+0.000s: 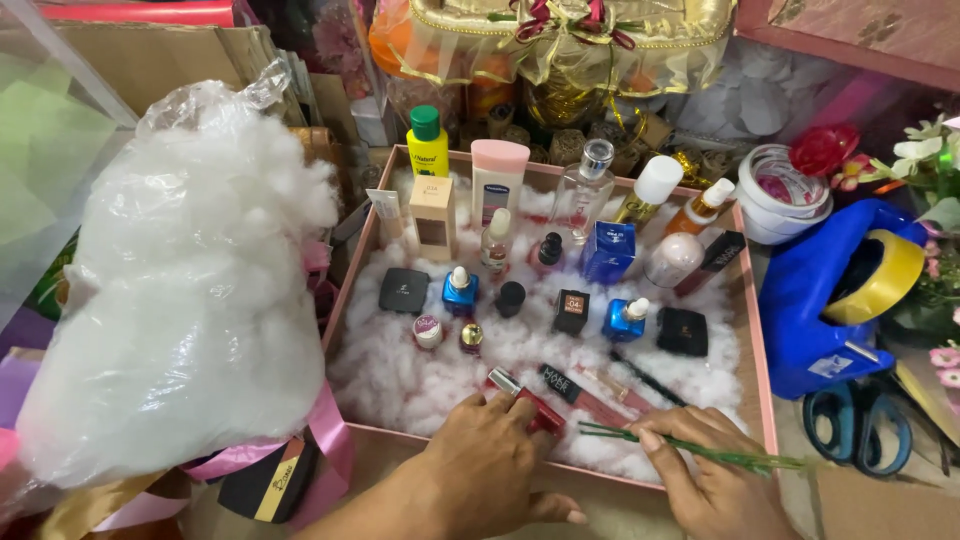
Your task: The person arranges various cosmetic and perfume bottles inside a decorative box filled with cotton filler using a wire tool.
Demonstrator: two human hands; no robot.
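At the far left a clear plastic bag of white stuffing fibre (180,290) bulges beside the pink tray (757,350), with pink ribbon (330,425) trailing under it. The tray is lined with the same white fluff, and small cosmetics are set into it: a green-capped yellow bottle (427,140) just behind the back rim, a pink-capped tube (497,180) and a clear glass bottle (585,190) along the back row, a black compact (404,290) and a small blue bottle (460,293) in the middle rows.

The step in hand looks like arranging the front row. The left hand (485,465) lies over the near rim, its fingers curled loosely onto a red lip-gloss tube (525,398) that lies slanted in the fluff near the front edge; whether it truly grips the tube I cannot tell. Just beside it lies a second dark-capped lip tube (580,392). The right hand (715,475) rests on the rim further along, pinching a thin green stem (700,452) that runs flat across the front right corner.

The next move seems to call for a light touch: seating the tube without disturbing its close neighbours, and laying the stem where it hides nothing.

To the right, outside the tray, stand a blue tape dispenser (810,310) and blue-handled scissors (860,425)
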